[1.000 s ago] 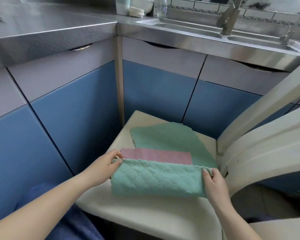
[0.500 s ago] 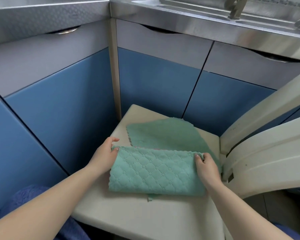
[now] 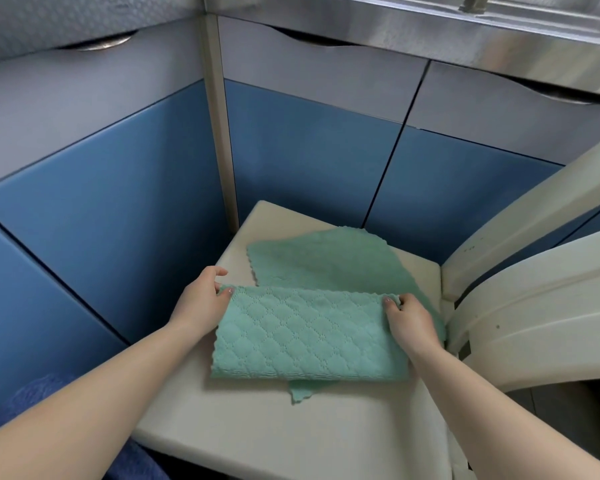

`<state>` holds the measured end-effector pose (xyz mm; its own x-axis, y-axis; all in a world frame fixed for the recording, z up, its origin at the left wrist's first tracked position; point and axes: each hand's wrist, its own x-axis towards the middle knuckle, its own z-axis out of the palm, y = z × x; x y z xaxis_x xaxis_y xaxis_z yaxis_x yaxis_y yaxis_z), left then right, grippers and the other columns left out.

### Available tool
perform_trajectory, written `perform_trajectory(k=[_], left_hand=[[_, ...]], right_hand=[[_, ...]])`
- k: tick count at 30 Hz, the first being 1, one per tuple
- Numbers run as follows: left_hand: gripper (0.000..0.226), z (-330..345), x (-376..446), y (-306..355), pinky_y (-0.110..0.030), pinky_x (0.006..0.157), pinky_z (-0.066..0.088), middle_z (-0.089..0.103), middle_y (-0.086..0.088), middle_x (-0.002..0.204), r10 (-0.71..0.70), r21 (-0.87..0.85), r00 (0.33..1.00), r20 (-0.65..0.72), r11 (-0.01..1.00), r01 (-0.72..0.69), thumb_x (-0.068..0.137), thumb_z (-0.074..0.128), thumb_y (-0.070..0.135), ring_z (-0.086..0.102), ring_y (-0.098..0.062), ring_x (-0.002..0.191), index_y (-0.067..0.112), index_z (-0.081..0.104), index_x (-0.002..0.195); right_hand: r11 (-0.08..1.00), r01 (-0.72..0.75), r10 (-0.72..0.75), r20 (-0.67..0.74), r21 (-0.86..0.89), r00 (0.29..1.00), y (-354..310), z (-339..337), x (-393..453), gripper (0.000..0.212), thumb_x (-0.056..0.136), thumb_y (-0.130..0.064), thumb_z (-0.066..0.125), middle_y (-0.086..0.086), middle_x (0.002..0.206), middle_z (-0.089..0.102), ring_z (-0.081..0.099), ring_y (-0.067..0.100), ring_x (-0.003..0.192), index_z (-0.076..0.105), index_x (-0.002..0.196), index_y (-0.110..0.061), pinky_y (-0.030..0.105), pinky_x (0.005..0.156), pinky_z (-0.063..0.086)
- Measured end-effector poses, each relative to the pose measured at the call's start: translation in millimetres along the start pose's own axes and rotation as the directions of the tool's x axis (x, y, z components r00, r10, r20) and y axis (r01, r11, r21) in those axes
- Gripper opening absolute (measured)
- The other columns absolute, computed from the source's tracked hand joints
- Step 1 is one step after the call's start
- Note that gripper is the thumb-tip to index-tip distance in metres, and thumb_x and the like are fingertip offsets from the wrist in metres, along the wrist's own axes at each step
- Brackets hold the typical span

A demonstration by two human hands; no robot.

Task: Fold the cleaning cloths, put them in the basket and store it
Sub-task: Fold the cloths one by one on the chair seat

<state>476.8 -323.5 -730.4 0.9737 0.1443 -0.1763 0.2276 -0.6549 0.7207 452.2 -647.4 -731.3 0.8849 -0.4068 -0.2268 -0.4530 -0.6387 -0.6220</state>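
Observation:
A quilted green cloth (image 3: 305,337) lies folded in half on a cream seat (image 3: 291,431). My left hand (image 3: 201,303) pinches its far left corner and my right hand (image 3: 411,320) pinches its far right corner. A small green corner (image 3: 300,391) pokes out from under its near edge. Behind it a second green cloth (image 3: 326,261) lies spread flat on the seat, partly under the folded one. No basket is in view.
Blue and grey cabinet doors (image 3: 309,157) form a corner right behind the seat. A steel counter edge (image 3: 430,26) runs along the top. The cream chair's backrest and arm (image 3: 534,299) rise at the right. My blue-clad knee (image 3: 42,393) is at lower left.
The far edge of the green cloth has been brought over toward the far side, covering the pink cloth seen a second ago. The camera has tilted down.

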Motion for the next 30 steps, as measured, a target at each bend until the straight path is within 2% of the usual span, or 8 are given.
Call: perform_trajectory(k=[4,7,11,14,17,20,23,30], left_hand=[[0.04,-2,3,2,-0.03,0.067,0.044,0.055,0.001,0.096,-0.006,0.036,1.0,0.02,0.999,0.005,0.093,0.054,0.028,0.056,-0.016,0.083,0.02,0.042,0.13],[0.042,-9,1,7,-0.036,0.077,0.05,0.057,0.005,0.101,0.035,0.115,0.999,-0.008,0.993,-0.034,0.092,0.054,0.029,0.057,-0.015,0.09,0.018,0.042,0.131],[0.039,-8,-9,16,-0.042,0.102,0.036,0.048,-0.004,0.133,0.257,0.406,0.965,-0.047,0.888,-0.216,0.092,0.053,0.026,0.041,-0.026,0.125,0.016,0.05,0.13],[0.038,14,-27,33,-0.036,0.111,0.023,0.044,-0.002,0.143,0.423,0.435,0.904,0.053,0.805,-0.403,0.095,0.047,0.023,0.032,-0.022,0.136,0.016,0.051,0.133],[0.046,52,-45,48,-0.034,0.118,0.007,0.027,0.0,0.155,0.484,0.472,0.853,0.197,0.716,-0.515,0.098,0.035,0.021,0.015,-0.017,0.145,0.016,0.036,0.144],[0.052,79,-55,48,-0.036,0.117,0.001,0.016,-0.001,0.158,0.447,0.532,0.846,0.292,0.659,-0.532,0.098,0.028,0.023,0.005,-0.017,0.146,0.014,0.021,0.149],[0.053,84,-57,35,-0.037,0.117,-0.002,0.011,0.0,0.159,0.465,0.597,0.83,0.307,0.585,-0.548,0.099,0.024,0.032,0.001,-0.016,0.147,0.017,0.018,0.15],[0.068,71,-48,14,-0.037,0.117,-0.008,-0.004,-0.001,0.16,0.409,0.635,0.867,0.285,0.597,-0.491,0.093,0.016,0.057,-0.008,-0.017,0.146,0.023,0.005,0.151]], right_hand=[[0.999,-0.007,0.007,0.007,-0.053,1.0,-1,0,5,0.031,0.096,-0.039,0.044,0.008,0.1,0.061,0.056,0.029,0.094,0.053,0.106,-0.012,0.033,0.072,0.041],[0.997,-0.028,0.023,-0.074,-0.066,0.997,-1,-3,0,0.032,0.094,-0.044,0.044,0.005,0.102,0.063,0.057,0.026,0.09,0.052,0.107,-0.016,0.036,0.073,0.046],[0.987,0.124,-0.14,-0.176,-0.1,0.974,-5,-8,-11,0.037,0.094,-0.036,0.047,0.009,0.123,0.056,0.05,0.026,0.114,0.053,0.123,-0.014,0.041,0.094,0.043],[0.909,0.335,-0.363,-0.076,-0.248,0.929,-22,7,-31,0.04,0.096,-0.031,0.045,0.007,0.142,0.044,0.035,0.024,0.133,0.05,0.133,-0.016,0.04,0.108,0.029],[0.794,0.482,-0.485,0.093,-0.37,0.87,-41,40,-51,0.046,0.098,-0.033,0.039,0.002,0.154,0.026,0.016,0.018,0.144,0.038,0.142,-0.022,0.045,0.115,0.011],[0.721,0.553,-0.511,0.218,-0.417,0.831,-44,66,-62,0.049,0.098,-0.033,0.032,0.0,0.158,0.016,0.006,0.016,0.146,0.024,0.147,-0.029,0.05,0.115,0.001],[0.689,0.569,-0.504,0.267,-0.449,0.821,-28,75,-61,0.052,0.099,-0.039,0.027,-0.003,0.159,0.01,0.003,0.015,0.146,0.014,0.149,-0.033,0.049,0.115,-0.003],[0.631,0.563,-0.502,0.273,-0.534,0.821,-3,62,-49,0.072,0.087,-0.066,0.011,-0.004,0.16,0.002,-0.004,0.014,0.146,0.008,0.15,-0.032,0.045,0.114,-0.012]])
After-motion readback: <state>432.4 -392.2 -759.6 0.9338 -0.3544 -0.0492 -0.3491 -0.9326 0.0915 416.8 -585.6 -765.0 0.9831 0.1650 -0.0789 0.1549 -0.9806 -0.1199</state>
